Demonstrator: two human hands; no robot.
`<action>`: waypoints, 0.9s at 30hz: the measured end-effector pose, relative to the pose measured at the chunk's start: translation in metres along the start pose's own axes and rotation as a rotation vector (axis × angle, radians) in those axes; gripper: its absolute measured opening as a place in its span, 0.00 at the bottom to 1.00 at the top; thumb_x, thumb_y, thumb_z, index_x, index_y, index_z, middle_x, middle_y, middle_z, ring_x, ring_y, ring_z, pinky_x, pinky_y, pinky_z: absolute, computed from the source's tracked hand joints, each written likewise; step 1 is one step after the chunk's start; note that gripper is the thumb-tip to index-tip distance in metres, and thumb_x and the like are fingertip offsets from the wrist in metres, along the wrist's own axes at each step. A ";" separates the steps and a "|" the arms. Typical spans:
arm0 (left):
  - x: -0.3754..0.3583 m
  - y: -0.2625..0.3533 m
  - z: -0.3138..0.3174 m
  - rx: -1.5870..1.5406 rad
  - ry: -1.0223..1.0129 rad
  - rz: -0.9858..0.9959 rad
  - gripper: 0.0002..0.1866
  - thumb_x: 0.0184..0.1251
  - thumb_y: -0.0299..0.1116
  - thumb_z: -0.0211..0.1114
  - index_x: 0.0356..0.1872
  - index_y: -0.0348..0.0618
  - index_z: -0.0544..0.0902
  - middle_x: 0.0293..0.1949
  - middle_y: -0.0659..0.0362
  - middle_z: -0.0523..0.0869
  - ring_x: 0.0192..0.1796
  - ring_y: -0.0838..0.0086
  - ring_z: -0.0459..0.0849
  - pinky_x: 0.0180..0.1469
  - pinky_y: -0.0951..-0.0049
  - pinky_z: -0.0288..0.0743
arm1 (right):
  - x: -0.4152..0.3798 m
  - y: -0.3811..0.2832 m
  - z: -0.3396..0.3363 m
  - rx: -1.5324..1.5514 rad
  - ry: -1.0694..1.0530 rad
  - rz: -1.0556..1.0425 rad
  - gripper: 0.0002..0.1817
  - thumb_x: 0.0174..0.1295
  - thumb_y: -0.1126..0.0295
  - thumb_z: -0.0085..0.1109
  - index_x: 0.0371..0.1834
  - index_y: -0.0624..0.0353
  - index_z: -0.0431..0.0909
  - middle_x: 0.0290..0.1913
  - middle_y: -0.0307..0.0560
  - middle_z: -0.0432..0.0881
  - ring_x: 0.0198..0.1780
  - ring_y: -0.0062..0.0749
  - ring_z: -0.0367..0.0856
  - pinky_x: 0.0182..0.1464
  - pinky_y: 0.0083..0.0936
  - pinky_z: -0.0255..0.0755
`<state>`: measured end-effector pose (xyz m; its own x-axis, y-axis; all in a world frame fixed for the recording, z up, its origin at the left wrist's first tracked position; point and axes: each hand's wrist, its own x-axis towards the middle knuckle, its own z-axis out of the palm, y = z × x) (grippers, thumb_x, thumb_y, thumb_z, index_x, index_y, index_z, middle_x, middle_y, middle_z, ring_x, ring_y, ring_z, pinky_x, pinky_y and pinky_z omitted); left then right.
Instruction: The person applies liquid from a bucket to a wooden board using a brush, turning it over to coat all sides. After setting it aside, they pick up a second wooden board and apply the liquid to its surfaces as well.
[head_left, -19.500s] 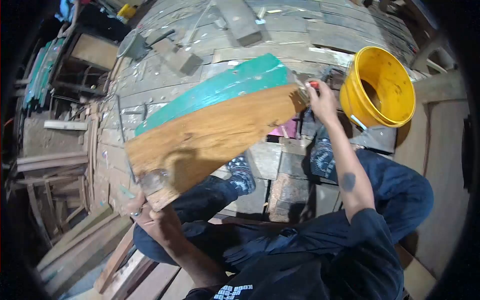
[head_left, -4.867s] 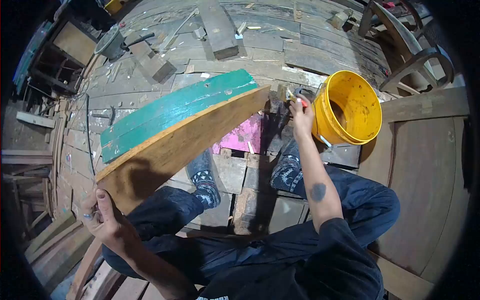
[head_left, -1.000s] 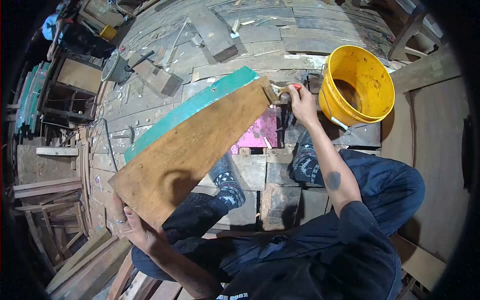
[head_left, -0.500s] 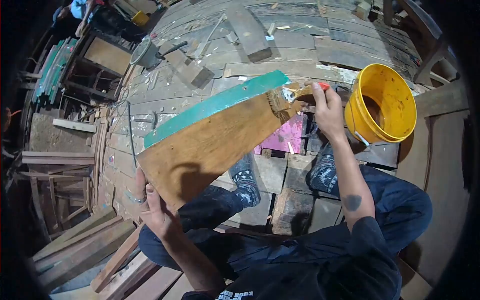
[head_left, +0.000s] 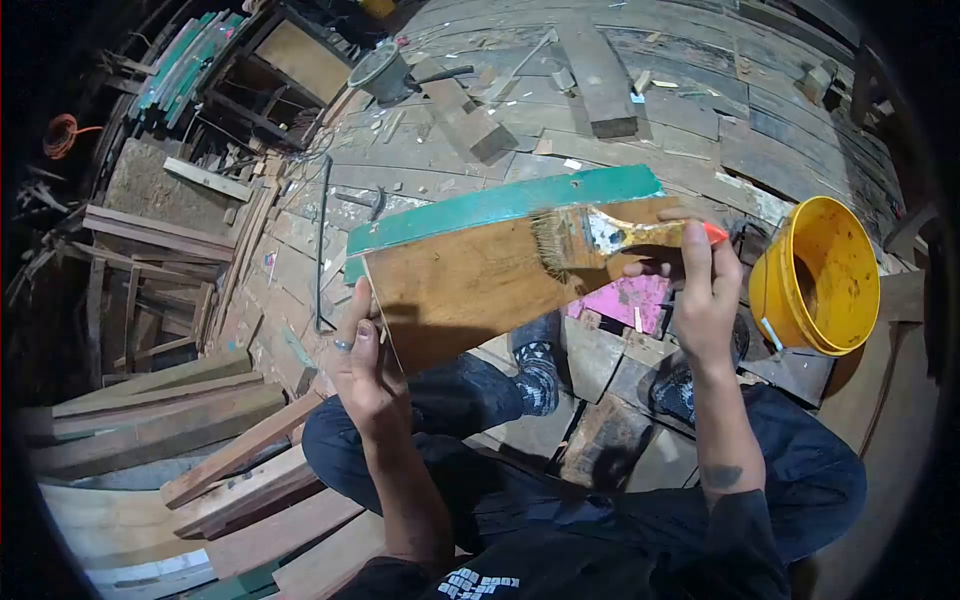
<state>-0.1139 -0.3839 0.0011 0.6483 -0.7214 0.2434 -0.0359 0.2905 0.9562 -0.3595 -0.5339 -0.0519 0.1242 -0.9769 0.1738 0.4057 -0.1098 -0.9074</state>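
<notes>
A wooden board with a brown face and a green painted edge is held up over my legs. My left hand grips its left end, thumb on the near side. In my right hand is a paintbrush with a paint-spotted handle and a red tip. The bristles lie against the brown face, toward the board's right end. To the right of my right hand stands a yellow bucket with a little dark liquid visible inside.
Wood blocks, a hammer and a grey bucket are on the plank floor ahead. Timber pieces are stacked at the left. A pink piece lies beyond my feet.
The brush has moved left along the board's face, away from its right end. The board is now held more level. The view has shifted, and the person at the upper left is mostly out of sight.
</notes>
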 end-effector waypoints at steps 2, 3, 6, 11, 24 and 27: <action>0.001 0.002 0.000 0.023 -0.008 -0.001 0.26 0.77 0.32 0.49 0.67 0.22 0.66 0.63 0.39 0.75 0.66 0.62 0.75 0.70 0.64 0.64 | -0.008 -0.008 0.016 0.017 -0.022 -0.016 0.16 0.78 0.66 0.42 0.50 0.70 0.73 0.41 0.53 0.83 0.36 0.34 0.87 0.37 0.25 0.85; 0.001 0.002 -0.001 0.027 -0.003 0.002 0.26 0.77 0.32 0.49 0.67 0.22 0.66 0.63 0.39 0.75 0.66 0.62 0.75 0.70 0.64 0.64 | -0.011 -0.009 0.022 0.027 -0.031 -0.029 0.16 0.78 0.66 0.41 0.51 0.70 0.73 0.42 0.53 0.82 0.36 0.35 0.87 0.38 0.26 0.85; 0.001 0.000 -0.003 0.022 0.002 -0.005 0.27 0.77 0.34 0.47 0.68 0.21 0.65 0.63 0.39 0.75 0.65 0.62 0.75 0.69 0.66 0.65 | -0.022 -0.012 0.036 0.165 -0.139 -0.012 0.13 0.75 0.69 0.47 0.53 0.68 0.72 0.43 0.50 0.81 0.41 0.32 0.85 0.43 0.28 0.85; 0.006 -0.003 -0.007 0.016 -0.046 0.017 0.27 0.78 0.34 0.46 0.68 0.22 0.64 0.65 0.39 0.72 0.66 0.60 0.74 0.70 0.65 0.65 | -0.032 -0.021 0.057 0.205 -0.284 -0.111 0.13 0.72 0.73 0.53 0.56 0.67 0.71 0.45 0.50 0.81 0.44 0.26 0.84 0.48 0.23 0.80; 0.003 0.002 -0.014 0.099 -0.128 -0.043 0.32 0.81 0.47 0.39 0.71 0.28 0.62 0.66 0.45 0.71 0.67 0.59 0.71 0.70 0.60 0.63 | -0.015 -0.013 0.059 0.203 -0.196 0.014 0.13 0.77 0.69 0.42 0.55 0.67 0.70 0.46 0.55 0.80 0.45 0.41 0.86 0.47 0.35 0.85; 0.002 -0.001 -0.019 0.154 -0.061 -0.044 0.31 0.81 0.46 0.40 0.70 0.28 0.65 0.59 0.49 0.76 0.60 0.66 0.75 0.66 0.66 0.66 | 0.000 0.002 0.023 -0.210 -0.059 -0.199 0.12 0.77 0.69 0.43 0.53 0.66 0.72 0.46 0.51 0.81 0.42 0.32 0.85 0.44 0.28 0.85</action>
<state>-0.0978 -0.3737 -0.0019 0.6047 -0.7694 0.2061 -0.1279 0.1616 0.9785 -0.3374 -0.5294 -0.0451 0.1159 -0.9209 0.3723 0.2322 -0.3393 -0.9116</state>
